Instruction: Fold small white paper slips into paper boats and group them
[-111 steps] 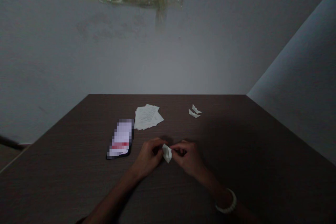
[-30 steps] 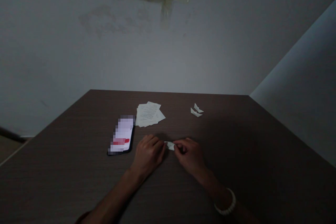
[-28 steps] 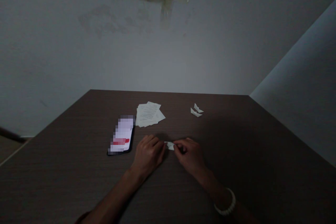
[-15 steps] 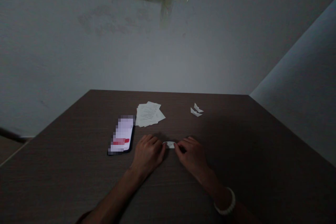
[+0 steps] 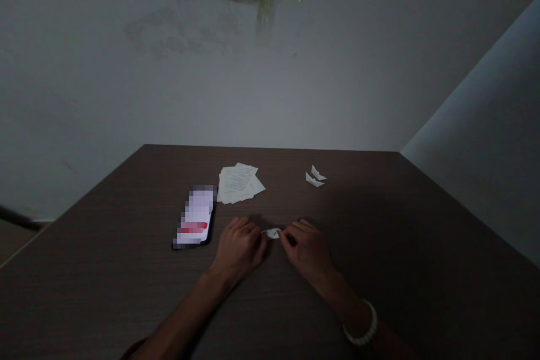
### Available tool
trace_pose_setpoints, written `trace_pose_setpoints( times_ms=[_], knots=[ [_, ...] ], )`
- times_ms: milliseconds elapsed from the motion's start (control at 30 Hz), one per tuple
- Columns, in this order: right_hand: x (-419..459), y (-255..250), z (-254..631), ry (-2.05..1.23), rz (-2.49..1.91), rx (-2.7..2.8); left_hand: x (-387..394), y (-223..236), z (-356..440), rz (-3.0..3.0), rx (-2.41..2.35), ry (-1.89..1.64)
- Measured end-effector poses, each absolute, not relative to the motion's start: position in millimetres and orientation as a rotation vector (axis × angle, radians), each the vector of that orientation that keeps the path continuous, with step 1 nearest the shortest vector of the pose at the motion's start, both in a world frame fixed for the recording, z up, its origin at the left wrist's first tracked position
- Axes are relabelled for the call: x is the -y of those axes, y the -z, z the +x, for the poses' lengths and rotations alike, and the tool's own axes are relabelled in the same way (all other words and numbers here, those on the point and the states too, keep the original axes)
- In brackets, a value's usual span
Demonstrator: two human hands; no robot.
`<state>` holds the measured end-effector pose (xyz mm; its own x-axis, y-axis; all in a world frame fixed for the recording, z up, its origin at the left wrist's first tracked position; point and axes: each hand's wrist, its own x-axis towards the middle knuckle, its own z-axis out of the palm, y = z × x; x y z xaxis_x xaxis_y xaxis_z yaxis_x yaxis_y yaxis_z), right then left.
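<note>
Head camera view, looking down across a dark brown wood-grain table (image 5: 346, 219): a person's bare hands rest on the tabletop side by side, with a small folded white paper piece (image 5: 272, 233) low between them. The right hand (image 5: 307, 253) has its fingertips (image 5: 283, 234) against the paper's right end; whether they pinch it cannot be told. The left hand (image 5: 238, 247), fingers curled together, sits just beside the paper's left end, not visibly gripping it. A white beaded bracelet (image 5: 366, 326) circles the right wrist. Beyond the left hand lies a black smartphone (image 5: 196, 216) with a pixelated screen, just beside a loose stack of printed white sheets (image 5: 238, 184). Two small white folded paper boats (image 5: 318, 173) sit well apart to the right, near the table's far edge, below a grey wall (image 5: 270, 95).
</note>
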<state>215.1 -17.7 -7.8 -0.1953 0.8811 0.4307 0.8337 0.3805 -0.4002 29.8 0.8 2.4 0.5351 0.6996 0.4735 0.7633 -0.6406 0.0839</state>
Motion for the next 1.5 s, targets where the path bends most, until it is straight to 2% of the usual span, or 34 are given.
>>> trace_pose_setpoints(
  times_ms=[233,367,600,733,1233,1500],
  knots=[
    [16.7,10.4,216.0,-0.162,-1.417,2.013,-0.2,-7.6,31.5,-2.693,1.34,0.73],
    [17.3,8.8,215.8,-0.218,-1.39,1.966,-0.4,-7.0,30.3,-2.812,1.282,0.831],
    [17.2,4.3,211.9,-0.372,-1.358,1.844,-1.8,-3.9,30.2,-2.836,1.477,1.18],
    [16.7,5.2,210.2,-0.459,-1.348,1.842,-0.8,-8.6,32.0,-2.854,1.625,1.26],
    [18.0,6.7,209.3,-0.386,-1.447,1.806,2.0,-16.5,38.0,-2.93,1.898,0.96],
    [17.9,6.1,210.9,-0.367,-1.386,1.789,0.8,-13.8,36.9,-2.935,1.976,0.99]
  ],
)
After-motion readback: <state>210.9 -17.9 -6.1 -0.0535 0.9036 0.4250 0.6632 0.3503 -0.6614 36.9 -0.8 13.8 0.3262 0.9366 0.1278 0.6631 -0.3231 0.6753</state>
